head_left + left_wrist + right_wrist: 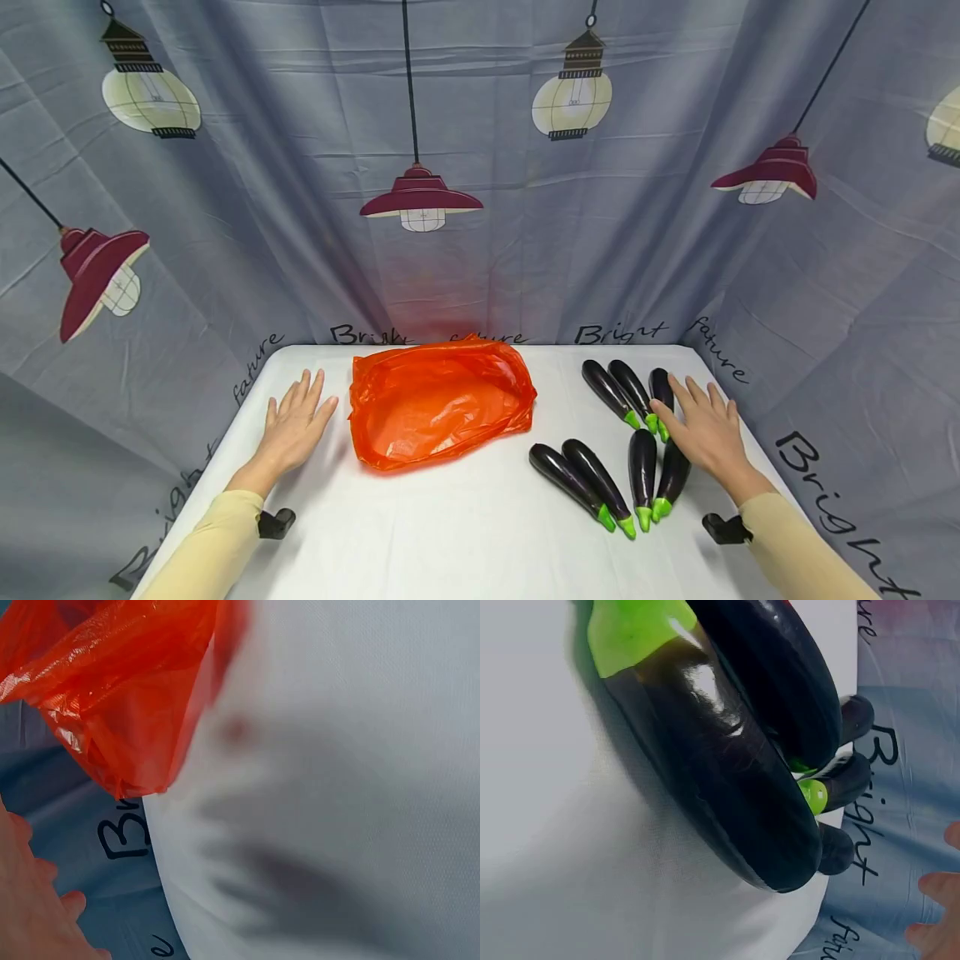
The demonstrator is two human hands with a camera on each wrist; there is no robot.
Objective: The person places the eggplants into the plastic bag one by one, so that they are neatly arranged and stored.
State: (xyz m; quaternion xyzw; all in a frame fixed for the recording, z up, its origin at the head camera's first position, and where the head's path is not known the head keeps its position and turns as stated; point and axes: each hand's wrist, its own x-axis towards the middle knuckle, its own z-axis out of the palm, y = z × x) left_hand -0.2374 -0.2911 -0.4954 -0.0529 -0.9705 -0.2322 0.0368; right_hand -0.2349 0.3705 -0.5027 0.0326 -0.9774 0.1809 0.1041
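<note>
On the left of the white table, my left hand (291, 427) is held with fingers spread, holding nothing; its fingers also show in the left wrist view. Just right of it lies an orange plastic bag (442, 404), its mouth spread wide. My right hand (708, 433), fingers also spread, is over the right side beside several dark purple eggplants with green stem ends. A far eggplant (662, 392) is partly hidden by it. In the right wrist view, one eggplant (720, 765) fills the middle, and the hand grips nothing.
Two eggplants (570, 483) lie side by side nearer the table's middle. The white table (420, 542) ends at a grey curtain (480, 275) printed with lamps and lettering. A black wrist mount (276, 523) is on the left forearm, another (726, 528) on the right.
</note>
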